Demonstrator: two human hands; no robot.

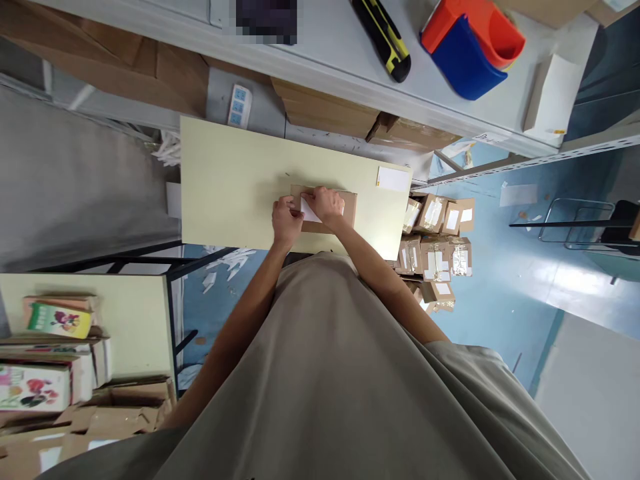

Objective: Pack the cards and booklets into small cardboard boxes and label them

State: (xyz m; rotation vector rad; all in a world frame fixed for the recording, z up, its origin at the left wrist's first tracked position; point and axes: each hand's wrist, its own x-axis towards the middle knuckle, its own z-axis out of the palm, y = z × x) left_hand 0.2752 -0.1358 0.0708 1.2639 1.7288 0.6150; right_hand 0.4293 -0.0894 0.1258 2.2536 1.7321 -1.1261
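A small flat cardboard box (349, 212) lies on the pale yellow table, close to its front edge. On top of it is a white paper label (309, 213), partly covered by my hands. My left hand (287, 223) is at the box's left end, its fingers curled together in a pinch at the label's left edge. From the right, my right hand (326, 204) reaches over the label, with its fingers bent and closed at the upper left corner. The fingertips are small, and the far side of the label is hidden under the right hand.
Another white label (393, 179) lies at the table's (225, 180) right end. The shelf above holds a yellow-black utility knife (384, 40) and a red-blue tape dispenser (470, 50). Taped cardboard boxes (434, 260) are stacked on the right; books (60, 320) lie on a side table.
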